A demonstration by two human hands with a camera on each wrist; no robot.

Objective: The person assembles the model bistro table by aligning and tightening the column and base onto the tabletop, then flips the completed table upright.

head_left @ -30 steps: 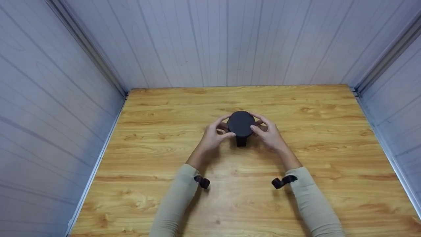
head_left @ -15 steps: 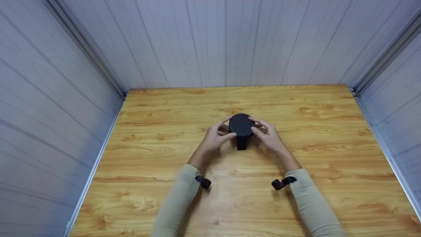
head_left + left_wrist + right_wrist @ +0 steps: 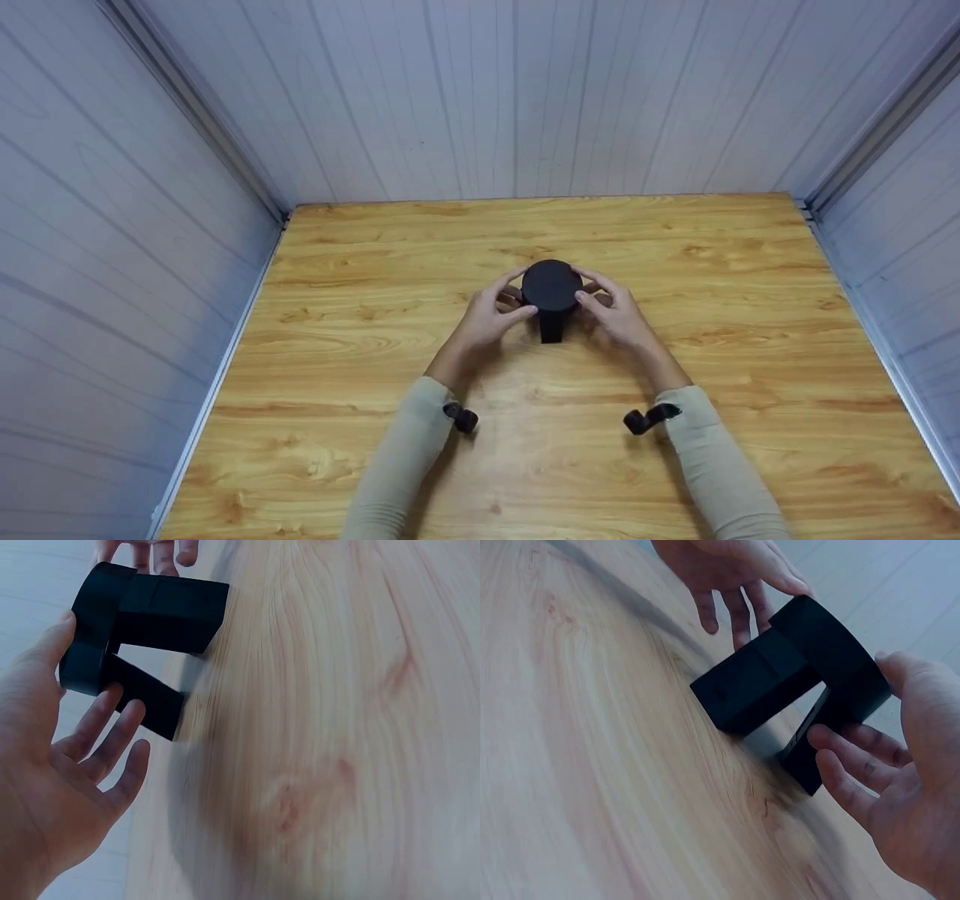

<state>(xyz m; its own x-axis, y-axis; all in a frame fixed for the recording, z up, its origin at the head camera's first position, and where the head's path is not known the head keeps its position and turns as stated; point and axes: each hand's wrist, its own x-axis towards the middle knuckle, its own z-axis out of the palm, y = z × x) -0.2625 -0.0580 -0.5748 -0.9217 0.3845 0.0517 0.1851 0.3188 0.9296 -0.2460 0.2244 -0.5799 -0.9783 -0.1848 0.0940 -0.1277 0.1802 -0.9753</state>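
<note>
A black stand with a round, flat top (image 3: pixel 552 284) is held between both hands near the middle of the table. Under the round top are thick rectangular legs; one wide leg (image 3: pixel 172 613) and another leg (image 3: pixel 150 701) show in the left wrist view. Whether top and legs are one piece I cannot tell. My left hand (image 3: pixel 482 319) grips the left rim, thumb at the near side and forefinger toward the back. My right hand (image 3: pixel 619 315) grips the right rim the same way. Whether the legs touch the table is unclear.
The stand is over a wood-grain table (image 3: pixel 555 465). Pale panelled walls rise at the back (image 3: pixel 480 97), left (image 3: pixel 112 262) and right (image 3: pixel 915 247). Dark wrist-camera mounts (image 3: pixel 461 418) stick out inward from both sleeves.
Since the first frame the black stand has come slightly toward me, both hands moving with it. Over the last half second it has hardly moved, and both grips look the same.
</note>
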